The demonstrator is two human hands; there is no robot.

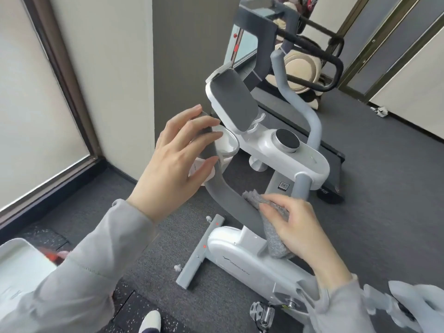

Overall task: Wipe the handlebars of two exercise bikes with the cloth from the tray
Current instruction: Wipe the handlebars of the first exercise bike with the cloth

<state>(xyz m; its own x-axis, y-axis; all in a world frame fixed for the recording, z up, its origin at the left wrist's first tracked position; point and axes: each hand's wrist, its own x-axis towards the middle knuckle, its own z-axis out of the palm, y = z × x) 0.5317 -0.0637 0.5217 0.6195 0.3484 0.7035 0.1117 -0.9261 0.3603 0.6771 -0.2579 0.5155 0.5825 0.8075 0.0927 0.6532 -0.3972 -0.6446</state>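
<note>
A white exercise bike stands in front of me, with a grey padded handlebar curving from upper left down to the middle. My right hand grips a grey fluffy cloth and presses it against the lower part of that left bar. My left hand hovers over the bar's upper end with fingers spread, holding nothing. The right side of the handlebar rises beyond the console. A white tray sits at the lower left, partly hidden by my sleeve.
A phone holder pad stands above the console. A treadmill with black rails sits behind the bike. A grey pillar and a window lie to the left. The floor is dark carpet with small white bits near the bike's front foot.
</note>
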